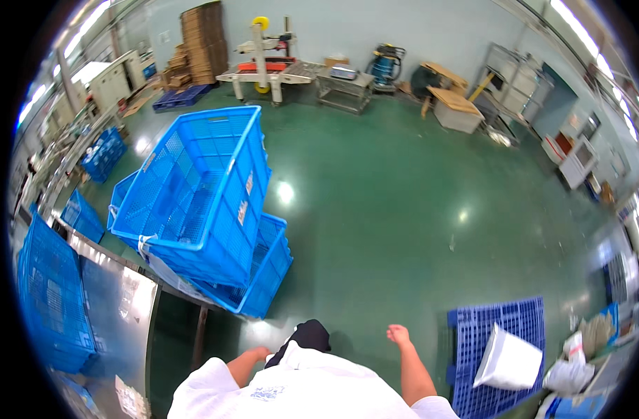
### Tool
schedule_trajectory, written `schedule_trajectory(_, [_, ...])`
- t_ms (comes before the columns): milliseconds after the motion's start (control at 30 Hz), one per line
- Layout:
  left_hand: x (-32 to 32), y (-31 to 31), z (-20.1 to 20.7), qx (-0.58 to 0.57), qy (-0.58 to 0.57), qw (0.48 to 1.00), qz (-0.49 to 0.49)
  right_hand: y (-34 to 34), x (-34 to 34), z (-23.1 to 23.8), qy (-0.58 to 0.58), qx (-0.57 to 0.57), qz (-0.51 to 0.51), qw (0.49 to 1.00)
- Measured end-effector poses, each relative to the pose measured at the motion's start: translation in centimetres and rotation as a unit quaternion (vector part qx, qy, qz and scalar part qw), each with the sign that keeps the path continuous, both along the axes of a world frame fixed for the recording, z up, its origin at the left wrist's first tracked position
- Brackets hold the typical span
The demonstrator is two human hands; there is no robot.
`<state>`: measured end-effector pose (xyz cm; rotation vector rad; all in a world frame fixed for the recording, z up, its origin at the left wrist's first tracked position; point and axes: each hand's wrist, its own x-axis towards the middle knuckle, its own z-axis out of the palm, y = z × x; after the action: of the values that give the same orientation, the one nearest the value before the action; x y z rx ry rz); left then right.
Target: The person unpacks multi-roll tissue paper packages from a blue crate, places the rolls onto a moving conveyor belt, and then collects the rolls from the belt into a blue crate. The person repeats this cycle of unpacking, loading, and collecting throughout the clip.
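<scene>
My left hand hangs low beside the dark trousers; its fingers are too small and partly hidden to make out. Out to the right, over the green floor, my right hand is loosely closed, with nothing visible in it. Neither hand touches the crates. Nearest on the left is a large blue plastic crate, sitting tilted on top of other crates. Below it shows another blue crate. White cord is tied at the near rim of the upper crate.
A metal table at left bears a blue crate. At lower right, a dark blue pallet carries a white sack. Along the far wall stand a taping machine, a metal cart, a blue vacuum and stacked cardboard.
</scene>
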<state>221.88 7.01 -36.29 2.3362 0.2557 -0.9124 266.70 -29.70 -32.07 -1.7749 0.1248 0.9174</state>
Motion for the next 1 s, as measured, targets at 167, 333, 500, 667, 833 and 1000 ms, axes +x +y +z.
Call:
schedule_trajectory(167, [6.4, 10.0, -2.4, -0.021, 0.152, 0.973, 0.173, 20.9, 17.2, 5.6, -0.122, 0.039, 0.160, 0.979])
schedule_trajectory(333, [14.5, 18.5, -3.7, -0.119, 0.063, 0.878, 0.459, 26.2, 23.2, -1.0, -0.283, -0.075, 0.472, 0.831])
schedule_trajectory(500, [39.2, 35.2, 0.6, -0.033, -0.005, 0.965, 0.259, 32.1, 27.6, -3.6, -0.141, -0.228, 0.601, 0.753])
schedule_trajectory(667, [52.5, 47.5, 7.5, -0.069, -0.164, 0.888, 0.423, 49.5, 36.6, -1.6, -0.056, -0.239, 0.516, 0.821])
schedule_trajectory(833, [55.1, 55.9, 2.7, -0.043, -0.156, 0.813, 0.559, 62.6, 49.6, -1.4, -0.087, -0.251, 0.568, 0.779])
schedule_trajectory(1000, [46.3, 54.1, -2.3, -0.015, 0.141, 0.832, 0.536, 86.7, 65.4, -1.6, -0.453, -0.248, 0.768, 0.377])
